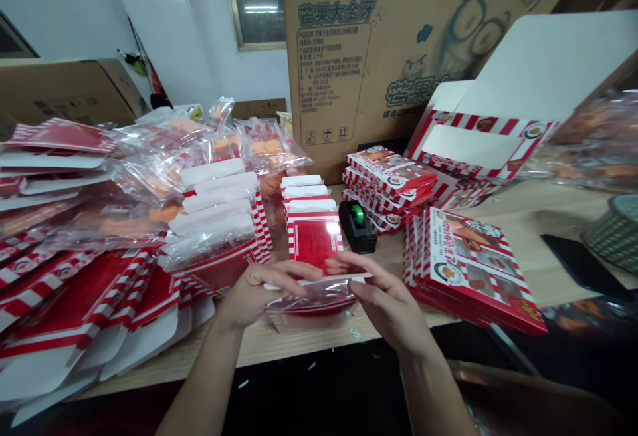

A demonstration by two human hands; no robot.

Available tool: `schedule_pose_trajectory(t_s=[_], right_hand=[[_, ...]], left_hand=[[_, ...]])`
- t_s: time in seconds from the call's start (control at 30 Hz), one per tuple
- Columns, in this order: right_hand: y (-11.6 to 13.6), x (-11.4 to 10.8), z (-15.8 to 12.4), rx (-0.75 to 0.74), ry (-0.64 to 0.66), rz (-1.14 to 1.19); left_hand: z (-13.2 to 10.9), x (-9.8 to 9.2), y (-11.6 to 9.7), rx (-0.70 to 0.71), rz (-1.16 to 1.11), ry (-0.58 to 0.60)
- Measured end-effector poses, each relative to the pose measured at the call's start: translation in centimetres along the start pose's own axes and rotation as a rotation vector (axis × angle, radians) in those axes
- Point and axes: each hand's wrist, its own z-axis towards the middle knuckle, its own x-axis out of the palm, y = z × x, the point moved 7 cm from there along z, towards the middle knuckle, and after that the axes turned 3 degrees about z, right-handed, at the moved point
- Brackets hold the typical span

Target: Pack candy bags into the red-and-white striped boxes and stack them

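Between my two hands, close to the table's front edge, is a red and white cardboard box (pixel 309 320) with a clear plastic packet (pixel 312 293) at its open top. My left hand (pixel 264 290) grips the box's left side, fingers reaching over a white flap. On the right side my right hand (pixel 386 296) holds it, fingers bent over the same flap. Just behind stands a row of red striped boxes (pixel 315 233) with white flaps up. A black tape dispenser (pixel 357 226) with a green roll is to their right. The box's lower part is blurred.
Flat boxes (pixel 84 296) and clear packets of orange pieces (pixel 174 137) pile up on the left. Finished-looking boxes (pixel 473 260) are stacked at right, near a black phone (pixel 585 266). A large carton (pixel 329 77) stands behind an open display box (pixel 473 143).
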Motion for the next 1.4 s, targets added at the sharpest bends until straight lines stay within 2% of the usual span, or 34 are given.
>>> schedule_pose_trajectory(t_s=[0.1, 0.2, 0.3, 0.37, 0.47, 0.57, 0.73, 0.87, 1.0, 1.07, 1.13, 1.3, 1.4], right_hand=[[0.6, 0.1, 0.7, -0.066, -0.025, -0.041], [1.3, 0.1, 0.6, -0.170, -0.021, -0.161], [1.5, 0.6, 0.2, -0.199, 0.049, -0.276], [2.0, 1.0, -0.1, -0.219, 0.049, -0.329], [2.7, 1.2, -0.2, -0.233, -0.064, -0.427], [3.0, 1.4, -0.1, -0.221, -0.136, -0.523], [3.0, 1.7, 0.4, -0.301, -0.005, -0.429], [2.6, 1.3, 0.7, -0.270, 0.095, -0.376], [2.4, 1.0, 0.8, -0.214, 0.023, -0.471], [2.5, 1.1, 0.7, -0.244, -0.019, -0.507], [2.8, 1.3, 0.6, -0.312, -0.016, -0.511], [3.3, 2.2, 0.1, -0.472, 0.204, -0.508], [3.3, 2.1, 0.1, -0.422, 0.258, -0.494]], left_hand=[[-0.4, 0.2, -1.1, 0.042, 0.187, 0.089], [-1.1, -0.2, -1.7, -0.012, 0.319, 0.125], [-1.8, -1.0, -1.7, -0.076, 0.398, 0.020], [-2.2, -1.4, -1.4, -0.127, 0.473, -0.067], [-2.5, -1.5, -1.3, -0.130, 0.556, -0.149], [-2.5, -1.3, -2.1, -0.041, 0.617, -0.188], [-2.9, -0.7, -3.2, 0.132, 0.699, -0.189], [-3.2, -0.6, -3.3, 0.159, 0.732, -0.235], [-2.6, -0.8, -3.4, 0.087, 0.763, -0.289], [-2.5, -0.8, -3.4, 0.081, 0.793, -0.292], [-2.7, -0.7, -3.5, 0.136, 0.820, -0.286], [-3.9, 0.0, -3.1, 0.349, 0.835, -0.254], [-3.7, -0.1, -3.0, 0.297, 0.783, -0.295]])
